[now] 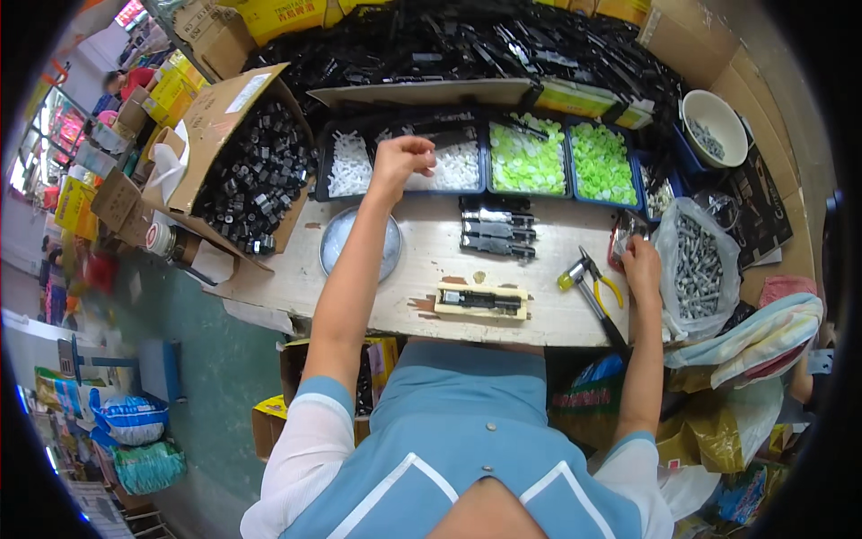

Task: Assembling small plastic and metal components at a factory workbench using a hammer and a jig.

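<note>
My left hand (402, 168) is above the bins of small white plastic parts (348, 163), its fingertips pinched together. Whatever may be between them is too small to make out. At the right of the bench my right hand (640, 265) has its fingers curled at a small container of little metal parts (621, 235); what they grip is hidden. In front of me a black mechanism (480, 301) lies in a cream-coloured holder (443, 313). Several similar black and silver pieces (496, 242) lie in a row beyond it.
Pliers (600, 283) and a hammer (611, 325) lie left of my right forearm. Bright green parts (603, 163) fill bins behind. A carton of black parts (256, 175) stands left, a round metal dish (393, 254) by my left forearm, a bag of metal pins (697, 260) right.
</note>
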{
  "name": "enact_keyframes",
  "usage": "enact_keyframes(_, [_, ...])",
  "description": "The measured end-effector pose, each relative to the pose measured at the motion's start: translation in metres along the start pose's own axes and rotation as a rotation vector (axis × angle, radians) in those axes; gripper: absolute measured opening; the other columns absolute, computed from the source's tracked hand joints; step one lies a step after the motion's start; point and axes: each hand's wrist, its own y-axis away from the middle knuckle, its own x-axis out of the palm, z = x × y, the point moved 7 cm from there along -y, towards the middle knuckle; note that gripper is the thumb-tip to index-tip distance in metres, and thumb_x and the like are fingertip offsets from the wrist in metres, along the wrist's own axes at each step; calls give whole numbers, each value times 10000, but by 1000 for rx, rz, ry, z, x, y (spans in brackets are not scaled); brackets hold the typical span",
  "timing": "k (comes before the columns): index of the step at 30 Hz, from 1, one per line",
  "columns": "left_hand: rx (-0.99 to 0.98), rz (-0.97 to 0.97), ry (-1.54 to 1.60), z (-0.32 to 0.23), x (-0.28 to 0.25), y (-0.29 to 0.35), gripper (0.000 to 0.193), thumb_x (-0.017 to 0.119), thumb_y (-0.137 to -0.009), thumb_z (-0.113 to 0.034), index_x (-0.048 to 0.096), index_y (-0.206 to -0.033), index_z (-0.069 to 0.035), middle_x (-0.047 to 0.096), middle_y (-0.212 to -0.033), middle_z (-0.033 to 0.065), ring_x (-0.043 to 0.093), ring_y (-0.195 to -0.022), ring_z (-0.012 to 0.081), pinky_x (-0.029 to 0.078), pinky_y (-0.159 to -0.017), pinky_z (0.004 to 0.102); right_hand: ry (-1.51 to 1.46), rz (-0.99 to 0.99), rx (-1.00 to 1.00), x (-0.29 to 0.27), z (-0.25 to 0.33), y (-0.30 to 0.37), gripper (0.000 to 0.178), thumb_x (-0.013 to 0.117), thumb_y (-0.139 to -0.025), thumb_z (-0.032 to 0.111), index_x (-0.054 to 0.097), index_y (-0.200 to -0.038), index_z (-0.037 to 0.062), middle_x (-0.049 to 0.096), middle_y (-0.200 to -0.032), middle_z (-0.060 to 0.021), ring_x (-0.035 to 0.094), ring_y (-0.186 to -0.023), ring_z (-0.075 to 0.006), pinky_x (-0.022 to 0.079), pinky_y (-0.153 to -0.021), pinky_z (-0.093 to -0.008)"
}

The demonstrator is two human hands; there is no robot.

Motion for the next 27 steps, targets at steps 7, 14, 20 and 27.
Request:
enact_keyframes(7, [-49,45,486,2,4,60,210,571,-757,63,579,-965,38,595,-888,101,545,-735,150,458,-650,253,-239,-155,-63,-8,-1,3,77,467,-762,13,508,-827,14,547,-809,-176,536,-761,-358,424,-675,-386])
enact_keyframes(14, [-45,9,592,18,45,145,147,631,-756,3,596,-898,24,591,-774,64,537,-605,123,450,-540,241,-970,147,119,12,23,13,16,482,-839,64,492,-847,56,457,-694,9,432,-604,-60,369,-509,-194])
enact_keyframes(20, [-87,155,389,33,72,182,193,552,-801,24,623,-980,11,580,-866,52,545,-720,95,466,-634,210,-1348,429,-71,19,144,44,38,528,-843,72,509,-869,51,507,-834,-13,489,-663,-73,405,-578,-204])
enact_keyframes(27, [-163,199,251,34,79,191,286,558,-802,7,564,-1087,-2,573,-869,32,550,-763,95,472,-653,224,-1335,698,-97,32,202,71,85,540,-849,105,507,-880,33,486,-782,-1,443,-632,-54,374,-551,-184])
